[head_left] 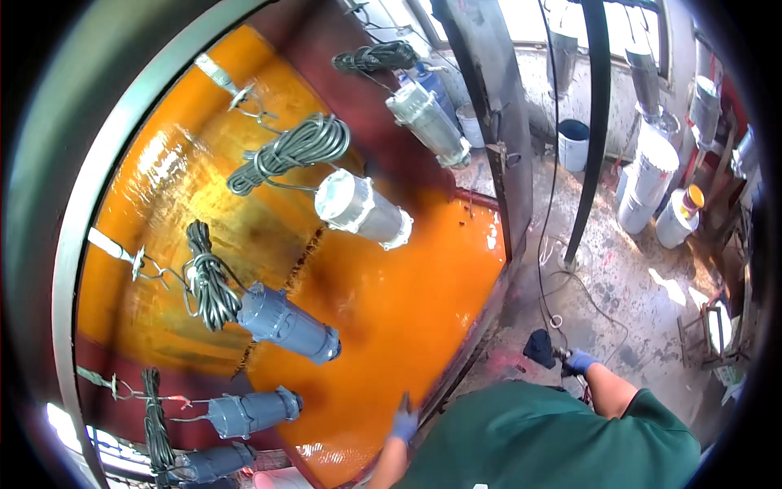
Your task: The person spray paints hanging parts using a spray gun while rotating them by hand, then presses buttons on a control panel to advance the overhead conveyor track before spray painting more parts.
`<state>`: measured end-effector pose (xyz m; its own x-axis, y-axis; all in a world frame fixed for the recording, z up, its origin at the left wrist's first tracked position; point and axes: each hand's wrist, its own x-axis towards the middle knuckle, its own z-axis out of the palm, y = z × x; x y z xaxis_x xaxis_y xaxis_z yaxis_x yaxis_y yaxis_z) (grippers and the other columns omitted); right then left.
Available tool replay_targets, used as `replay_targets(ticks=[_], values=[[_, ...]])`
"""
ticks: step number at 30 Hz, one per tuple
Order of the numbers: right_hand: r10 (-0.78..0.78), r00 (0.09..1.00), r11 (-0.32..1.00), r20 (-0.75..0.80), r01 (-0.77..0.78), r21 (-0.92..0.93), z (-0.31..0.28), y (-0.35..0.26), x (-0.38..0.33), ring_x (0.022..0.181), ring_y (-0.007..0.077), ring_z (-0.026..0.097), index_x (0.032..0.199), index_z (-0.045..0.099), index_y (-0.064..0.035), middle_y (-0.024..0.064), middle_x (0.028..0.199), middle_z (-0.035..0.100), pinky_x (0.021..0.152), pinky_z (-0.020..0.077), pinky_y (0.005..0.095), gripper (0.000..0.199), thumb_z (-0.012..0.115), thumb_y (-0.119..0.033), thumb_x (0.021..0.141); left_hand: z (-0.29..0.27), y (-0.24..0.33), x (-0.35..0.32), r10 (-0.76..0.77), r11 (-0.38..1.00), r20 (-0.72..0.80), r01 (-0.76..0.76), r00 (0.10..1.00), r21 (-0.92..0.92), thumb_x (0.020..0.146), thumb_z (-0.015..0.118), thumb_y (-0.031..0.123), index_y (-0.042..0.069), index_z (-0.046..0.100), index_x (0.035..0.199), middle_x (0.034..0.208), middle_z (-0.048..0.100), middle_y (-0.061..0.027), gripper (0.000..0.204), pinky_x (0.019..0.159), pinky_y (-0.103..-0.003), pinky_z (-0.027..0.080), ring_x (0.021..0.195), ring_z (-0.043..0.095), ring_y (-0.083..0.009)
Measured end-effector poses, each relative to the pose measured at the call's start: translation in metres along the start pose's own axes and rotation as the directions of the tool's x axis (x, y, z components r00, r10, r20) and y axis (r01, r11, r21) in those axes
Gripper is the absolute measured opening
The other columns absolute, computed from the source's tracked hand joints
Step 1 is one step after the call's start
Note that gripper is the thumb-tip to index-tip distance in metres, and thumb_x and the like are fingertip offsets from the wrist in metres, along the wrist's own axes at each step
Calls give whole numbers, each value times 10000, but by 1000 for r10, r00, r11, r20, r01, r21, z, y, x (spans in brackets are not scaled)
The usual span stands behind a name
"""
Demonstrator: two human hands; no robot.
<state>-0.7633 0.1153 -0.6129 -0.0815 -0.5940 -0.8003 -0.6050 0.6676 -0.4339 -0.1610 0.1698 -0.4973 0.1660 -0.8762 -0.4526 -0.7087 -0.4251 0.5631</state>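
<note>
My left hand [404, 425], in a blue glove, reaches over the near edge of the orange-coated basin [383, 326]. Its fingers stretch forward with darkened tips, and I see nothing held in them. Off to the right, my blue-gloved right hand [580, 361] is closed around a small metal spray gun [562, 354], partly hidden by the fingers. Beside the gun is a dark blue item [539, 349] whose kind I cannot make out. Hanging over the basin are cylindrical pumps with coiled cables: a silvery white one [363, 209], a blue-grey one [289, 321] and a lower one [254, 411].
A wet orange-yellow sloped panel [175, 196] backs the basin. Another pump [428, 124] hangs farther back. A steel post [497, 106] and dark hanging strap [599, 114] stand between basin and floor. Buckets [573, 145], a paint-smeared drum [649, 181] and hoses [599, 306] occupy the right.
</note>
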Motion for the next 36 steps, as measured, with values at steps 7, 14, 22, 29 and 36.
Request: replay_targets(ticks=[7,14,22,29,36], values=[[-365,846,876,-388,454,165,-45,-129,-13,708,225,748,1208,717,-105,142,896,775,679,590,386,337,685,-366,997,-200,367,68,798,597,-443,-643,410,480,1032,639,203,-27,533,1502,1537,500,-274,534,1212,-528,371,1413,475,-459],[-469,674,633,-572,707,315,-102,-279,-144,841,299,768,1136,703,-48,177,932,761,773,588,412,291,727,-292,979,-325,588,80,931,141,-244,-350,-270,926,992,670,240,66,606,1470,1533,542,-216,513,1181,-572,368,1388,484,-468],[-768,575,552,-282,817,165,-122,-321,-178,903,259,771,1052,687,-40,127,930,778,818,577,382,235,711,-265,989,-359,606,130,989,149,-133,-382,68,912,1024,662,351,114,715,1335,1478,609,-152,394,1159,-504,420,1384,522,-387],[-749,565,532,-347,824,192,-130,-344,-174,906,250,773,1035,687,-38,127,933,781,814,574,381,257,717,-290,992,-351,580,123,978,187,-208,-397,-9,899,982,725,289,83,737,1269,1388,654,-153,353,1128,-495,429,1332,561,-355],[-658,632,564,-410,774,289,-123,-352,-159,868,294,767,1025,673,-59,121,919,774,807,572,403,275,721,-326,976,-373,542,106,977,111,-175,-409,-122,906,966,715,172,10,726,1219,1251,712,-179,301,1047,-490,489,1189,645,-378]])
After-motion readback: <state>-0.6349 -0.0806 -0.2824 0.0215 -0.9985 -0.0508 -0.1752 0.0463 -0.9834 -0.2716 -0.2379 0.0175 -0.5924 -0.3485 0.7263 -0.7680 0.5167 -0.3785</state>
